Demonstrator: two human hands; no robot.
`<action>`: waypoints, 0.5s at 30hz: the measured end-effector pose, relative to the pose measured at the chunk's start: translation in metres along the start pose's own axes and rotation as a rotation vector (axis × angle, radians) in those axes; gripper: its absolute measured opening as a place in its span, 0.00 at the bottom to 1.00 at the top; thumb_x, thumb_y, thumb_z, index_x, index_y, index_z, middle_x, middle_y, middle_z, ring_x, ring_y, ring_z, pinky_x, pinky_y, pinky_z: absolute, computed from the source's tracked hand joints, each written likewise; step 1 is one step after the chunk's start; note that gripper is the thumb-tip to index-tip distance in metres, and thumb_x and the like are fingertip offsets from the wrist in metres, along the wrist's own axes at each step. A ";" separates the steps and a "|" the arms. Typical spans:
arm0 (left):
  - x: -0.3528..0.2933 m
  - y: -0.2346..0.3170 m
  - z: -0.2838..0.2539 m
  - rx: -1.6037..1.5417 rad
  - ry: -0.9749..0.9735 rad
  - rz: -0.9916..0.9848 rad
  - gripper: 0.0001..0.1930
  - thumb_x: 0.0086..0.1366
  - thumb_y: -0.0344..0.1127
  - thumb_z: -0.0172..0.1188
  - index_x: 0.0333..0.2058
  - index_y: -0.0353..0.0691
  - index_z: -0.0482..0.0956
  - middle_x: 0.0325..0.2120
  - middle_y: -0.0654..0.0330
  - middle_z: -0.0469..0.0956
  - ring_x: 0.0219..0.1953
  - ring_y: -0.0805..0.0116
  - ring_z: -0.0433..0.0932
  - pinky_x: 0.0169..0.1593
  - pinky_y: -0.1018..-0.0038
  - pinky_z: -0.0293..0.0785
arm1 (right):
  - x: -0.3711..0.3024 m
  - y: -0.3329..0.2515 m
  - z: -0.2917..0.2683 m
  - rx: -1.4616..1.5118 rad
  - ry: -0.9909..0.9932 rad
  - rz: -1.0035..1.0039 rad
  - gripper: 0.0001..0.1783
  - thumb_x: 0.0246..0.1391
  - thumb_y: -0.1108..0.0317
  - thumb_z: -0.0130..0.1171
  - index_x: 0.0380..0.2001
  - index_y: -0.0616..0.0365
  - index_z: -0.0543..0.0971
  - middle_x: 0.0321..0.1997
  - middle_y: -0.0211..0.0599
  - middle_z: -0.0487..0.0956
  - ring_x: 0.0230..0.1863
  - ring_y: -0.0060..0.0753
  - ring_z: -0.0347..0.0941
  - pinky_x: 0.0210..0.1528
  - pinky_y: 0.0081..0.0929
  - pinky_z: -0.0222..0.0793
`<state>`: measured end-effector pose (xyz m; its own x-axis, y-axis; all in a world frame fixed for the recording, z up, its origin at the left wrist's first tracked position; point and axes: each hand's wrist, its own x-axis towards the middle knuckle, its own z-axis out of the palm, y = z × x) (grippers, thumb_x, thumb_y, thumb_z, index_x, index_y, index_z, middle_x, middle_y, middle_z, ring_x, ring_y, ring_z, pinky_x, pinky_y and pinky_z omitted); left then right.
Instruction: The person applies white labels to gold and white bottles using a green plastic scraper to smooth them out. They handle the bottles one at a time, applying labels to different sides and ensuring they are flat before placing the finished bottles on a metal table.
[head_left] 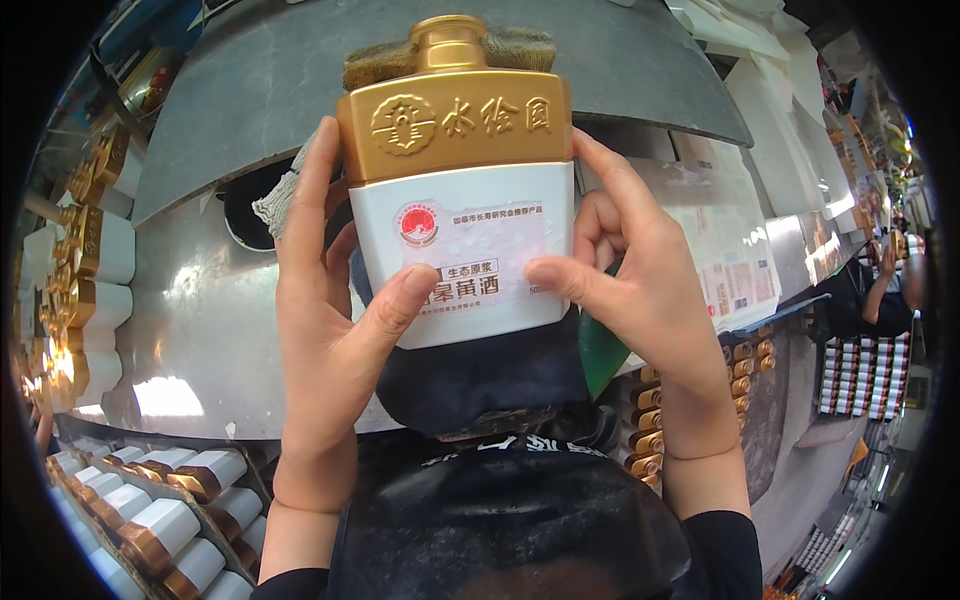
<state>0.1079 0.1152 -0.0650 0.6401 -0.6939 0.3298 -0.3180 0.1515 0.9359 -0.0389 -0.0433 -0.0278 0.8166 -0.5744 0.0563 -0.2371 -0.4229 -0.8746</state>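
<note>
Upright in front of me is a flat-sided bottle (455, 130) with a gold shoulder and neck and a white body. A thin, pale transfer decal (480, 235) with red and dark print lies on its white front. My left hand (335, 310) grips the bottle's left side, its thumb pressing on the lower front near the print. From the other side my right hand (645, 270) holds it, the thumb on the decal's lower right edge and the fingers curled along the side. A worn brownish pad (380, 62) shows behind the bottle's neck.
A grey metal worktable (240, 90) spans the far side. Left of my hands are a dark bowl (240, 215) and a whitish cloth (278, 205). Printed sheets (740, 265) lie at right. Gold-and-white bottles (165, 525) fill racks around me. Another person (880, 300) is at far right.
</note>
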 end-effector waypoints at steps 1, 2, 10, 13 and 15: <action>0.000 0.001 0.001 -0.007 0.006 0.000 0.45 0.56 0.35 0.65 0.68 0.37 0.49 0.65 0.51 0.56 0.65 0.59 0.60 0.65 0.62 0.59 | 0.000 0.000 0.000 -0.011 0.005 0.003 0.46 0.43 0.68 0.72 0.64 0.63 0.62 0.20 0.22 0.66 0.23 0.12 0.61 0.27 0.11 0.56; 0.000 0.001 0.002 -0.006 0.012 -0.010 0.45 0.56 0.35 0.66 0.68 0.37 0.49 0.65 0.51 0.57 0.65 0.59 0.60 0.66 0.62 0.59 | 0.000 -0.001 0.000 -0.017 0.011 0.009 0.46 0.43 0.68 0.72 0.64 0.63 0.62 0.21 0.22 0.66 0.23 0.12 0.61 0.27 0.11 0.56; -0.002 -0.002 0.004 -0.070 0.019 0.013 0.45 0.55 0.34 0.66 0.68 0.35 0.50 0.65 0.50 0.56 0.66 0.58 0.59 0.67 0.63 0.54 | -0.001 0.000 -0.001 -0.063 -0.020 -0.024 0.47 0.43 0.67 0.73 0.65 0.64 0.61 0.21 0.22 0.67 0.24 0.12 0.62 0.27 0.10 0.56; 0.000 -0.004 0.000 -0.148 0.005 0.000 0.46 0.54 0.33 0.68 0.68 0.36 0.50 0.64 0.51 0.57 0.63 0.60 0.62 0.65 0.64 0.58 | -0.001 0.000 -0.003 0.017 -0.019 -0.019 0.46 0.43 0.66 0.73 0.64 0.64 0.62 0.21 0.22 0.67 0.23 0.11 0.61 0.27 0.11 0.56; 0.000 -0.004 0.001 -0.138 0.005 0.003 0.47 0.54 0.33 0.68 0.68 0.36 0.50 0.64 0.52 0.58 0.62 0.60 0.64 0.64 0.64 0.60 | -0.001 -0.001 -0.001 -0.014 0.001 -0.043 0.45 0.43 0.67 0.73 0.63 0.65 0.63 0.20 0.21 0.66 0.23 0.11 0.61 0.26 0.11 0.55</action>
<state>0.1086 0.1145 -0.0690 0.6429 -0.6898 0.3330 -0.2211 0.2491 0.9429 -0.0403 -0.0431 -0.0263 0.8256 -0.5563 0.0946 -0.2092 -0.4574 -0.8643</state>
